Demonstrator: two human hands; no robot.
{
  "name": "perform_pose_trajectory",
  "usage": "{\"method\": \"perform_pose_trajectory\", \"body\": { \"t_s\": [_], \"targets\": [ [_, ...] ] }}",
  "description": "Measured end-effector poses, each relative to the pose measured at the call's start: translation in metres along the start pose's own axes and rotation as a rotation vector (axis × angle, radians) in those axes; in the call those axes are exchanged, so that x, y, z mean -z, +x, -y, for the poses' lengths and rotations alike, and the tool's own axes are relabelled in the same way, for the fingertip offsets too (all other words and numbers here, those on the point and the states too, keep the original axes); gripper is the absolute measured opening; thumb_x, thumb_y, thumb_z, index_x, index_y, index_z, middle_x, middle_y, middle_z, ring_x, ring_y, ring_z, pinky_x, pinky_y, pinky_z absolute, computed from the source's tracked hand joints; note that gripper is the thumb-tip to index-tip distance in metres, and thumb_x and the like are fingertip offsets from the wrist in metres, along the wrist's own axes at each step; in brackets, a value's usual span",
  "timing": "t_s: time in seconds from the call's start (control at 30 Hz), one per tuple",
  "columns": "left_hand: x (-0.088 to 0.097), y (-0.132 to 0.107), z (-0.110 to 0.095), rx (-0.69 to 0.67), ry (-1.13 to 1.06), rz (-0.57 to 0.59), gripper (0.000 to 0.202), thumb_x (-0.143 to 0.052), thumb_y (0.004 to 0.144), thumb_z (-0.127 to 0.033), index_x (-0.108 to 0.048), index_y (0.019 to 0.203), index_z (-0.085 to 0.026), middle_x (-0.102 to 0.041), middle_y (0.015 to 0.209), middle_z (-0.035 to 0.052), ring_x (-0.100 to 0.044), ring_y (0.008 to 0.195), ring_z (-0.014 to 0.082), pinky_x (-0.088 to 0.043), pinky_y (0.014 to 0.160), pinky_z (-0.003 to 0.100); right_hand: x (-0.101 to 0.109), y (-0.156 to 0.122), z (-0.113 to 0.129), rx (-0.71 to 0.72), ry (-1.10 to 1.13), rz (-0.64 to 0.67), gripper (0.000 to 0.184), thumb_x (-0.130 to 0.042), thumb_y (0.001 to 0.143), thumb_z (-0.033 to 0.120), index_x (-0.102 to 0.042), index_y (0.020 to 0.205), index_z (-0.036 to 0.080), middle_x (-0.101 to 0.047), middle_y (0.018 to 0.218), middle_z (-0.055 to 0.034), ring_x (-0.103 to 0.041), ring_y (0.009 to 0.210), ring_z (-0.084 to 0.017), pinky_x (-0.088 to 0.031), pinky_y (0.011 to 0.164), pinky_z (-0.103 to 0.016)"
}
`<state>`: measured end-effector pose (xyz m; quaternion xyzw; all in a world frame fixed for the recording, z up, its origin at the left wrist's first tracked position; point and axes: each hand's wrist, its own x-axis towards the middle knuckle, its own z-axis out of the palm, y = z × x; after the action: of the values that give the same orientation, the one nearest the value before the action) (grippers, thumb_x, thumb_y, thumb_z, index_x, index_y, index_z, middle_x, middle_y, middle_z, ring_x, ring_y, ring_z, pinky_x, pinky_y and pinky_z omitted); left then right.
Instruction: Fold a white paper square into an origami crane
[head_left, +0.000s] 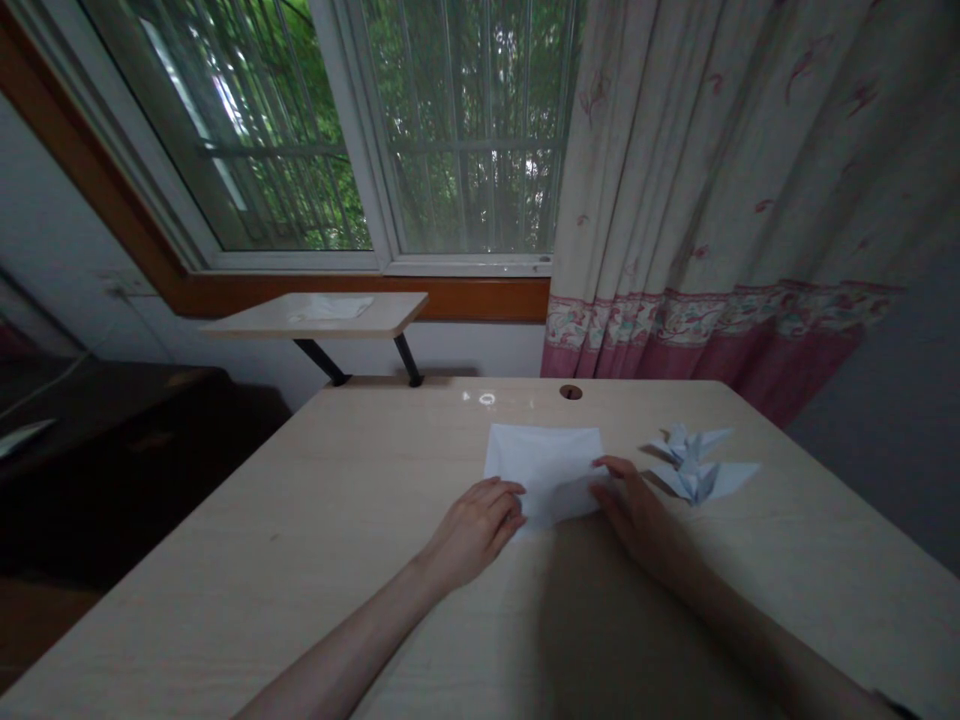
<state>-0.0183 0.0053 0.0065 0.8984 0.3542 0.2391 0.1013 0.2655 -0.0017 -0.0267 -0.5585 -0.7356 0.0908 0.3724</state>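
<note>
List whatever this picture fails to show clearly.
Head view:
White paper: lower left part hidden by left hand.
Rear paper bird: partly hidden by front bird.
Dark item on right forearm: cut off by bottom edge.
White item on raised shelf: too small to identify.

head cam looking forward and down across the worktop [337,470], pretty close. far edge [502,384] lands around mid-frame.

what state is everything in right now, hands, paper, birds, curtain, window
left hand: fingers bent, at the sheet's left edge
right hand: thumb and forefinger apart, at its right edge
white paper sheet: spread on the desk
front paper bird: folded, wings spread
rear paper bird: folded
curtain: hanging in folds
window: open or shut, unclear
</note>
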Motion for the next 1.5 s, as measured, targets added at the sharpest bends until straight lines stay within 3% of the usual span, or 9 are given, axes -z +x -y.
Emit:
{"method": "perform_pose_trajectory", "body": {
  "t_s": [0.17,0.27,0.4,0.63,0.8,0.97,1.17,1.3,1.5],
  "targets": [
    [0.000,-0.001,0.000,0.041,-0.050,0.009,0.015,-0.051,0.099,-0.029,-0.059,0.107,-0.020,-0.065,0.126,0.0074,-0.061,0.118,0.0210,-0.049,0.105,0.040,-0.002,-0.003,0.006,0.227,-0.110,-0.207,0.046,-0.046,0.098,0.033,-0.034,0.141,0.024,-0.054,0.131,-0.0152,-0.053,0.124,-0.029,-0.046,0.103,-0.052],
    [-0.002,-0.002,0.001,0.055,-0.071,0.011,0.024,-0.050,0.099,-0.028,-0.053,0.122,-0.021,-0.062,0.131,0.0082,-0.060,0.121,0.0214,-0.049,0.106,0.040,-0.003,-0.009,0.005,0.375,-0.207,-0.227,0.038,-0.048,0.096,0.021,-0.046,0.133,0.027,-0.058,0.124,-0.0122,-0.052,0.123,-0.029,-0.045,0.104,-0.052],
    [-0.005,-0.002,0.002,0.063,-0.057,0.022,0.030,-0.050,0.099,-0.027,-0.049,0.128,-0.020,-0.061,0.134,0.0086,-0.059,0.123,0.0219,-0.048,0.106,0.041,-0.007,-0.016,0.002,0.467,-0.364,-0.117,0.036,-0.046,0.093,0.010,-0.062,0.116,0.032,-0.064,0.112,-0.0065,-0.056,0.114,-0.027,-0.041,0.105,-0.051],
    [-0.004,-0.004,0.001,0.024,-0.010,0.041,0.033,-0.049,0.099,-0.029,-0.047,0.131,-0.021,-0.062,0.133,0.0077,-0.062,0.119,0.0222,-0.051,0.103,0.041,-0.008,-0.015,0.007,0.459,-0.499,0.007,0.047,-0.042,0.090,0.005,-0.066,0.117,0.034,-0.067,0.117,-0.0057,-0.060,0.106,-0.027,-0.043,0.093,-0.046],
    [-0.004,-0.005,-0.001,-0.032,0.016,0.034,0.031,-0.047,0.100,-0.033,-0.048,0.129,-0.021,-0.065,0.130,0.0068,-0.067,0.111,0.0218,-0.056,0.095,0.039,-0.003,-0.009,0.013,0.527,-0.530,0.041,0.052,-0.043,0.086,0.002,-0.062,0.126,0.029,-0.066,0.121,-0.0086,-0.060,0.104,-0.025,-0.045,0.087,-0.042],
    [-0.006,-0.007,0.000,-0.085,0.003,-0.018,0.024,-0.042,0.102,-0.026,-0.053,0.123,-0.021,-0.070,0.121,0.0046,-0.072,0.100,0.0181,-0.059,0.087,0.032,0.006,-0.002,0.022,0.534,-0.497,0.099,0.046,-0.048,0.089,0.008,-0.061,0.128,0.027,-0.065,0.124,-0.0098,-0.062,0.103,-0.025,-0.048,0.085,-0.041],
    [-0.010,-0.007,0.005,-0.157,-0.022,-0.052,0.022,-0.045,0.099,-0.018,-0.057,0.117,-0.021,-0.069,0.122,0.0037,-0.069,0.106,0.0170,-0.057,0.092,0.031,0.002,-0.001,0.019,0.491,-0.378,0.102,0.038,-0.047,0.094,0.015,-0.063,0.127,0.027,-0.064,0.126,-0.0115,-0.063,0.105,-0.024,-0.053,0.087,-0.040],
    [-0.010,-0.007,0.005,-0.149,0.007,-0.009,0.020,-0.050,0.098,-0.019,-0.060,0.115,-0.023,-0.065,0.127,0.0035,-0.063,0.115,0.0197,-0.053,0.099,0.037,-0.003,-0.002,0.014,0.443,-0.307,0.104,0.036,-0.048,0.096,0.017,-0.063,0.127,0.027,-0.061,0.132,-0.0121,-0.064,0.106,-0.023,-0.055,0.088,-0.040],
    [-0.009,-0.005,0.004,-0.065,0.029,0.079,0.023,-0.053,0.097,-0.023,-0.058,0.119,-0.024,-0.062,0.131,0.0030,-0.064,0.112,0.0184,-0.056,0.093,0.032,-0.001,0.001,0.021,0.442,-0.303,0.154,0.036,-0.047,0.095,0.015,-0.065,0.125,0.026,-0.061,0.133,-0.0121,-0.065,0.107,-0.024,-0.056,0.089,-0.040]
  ]
}}
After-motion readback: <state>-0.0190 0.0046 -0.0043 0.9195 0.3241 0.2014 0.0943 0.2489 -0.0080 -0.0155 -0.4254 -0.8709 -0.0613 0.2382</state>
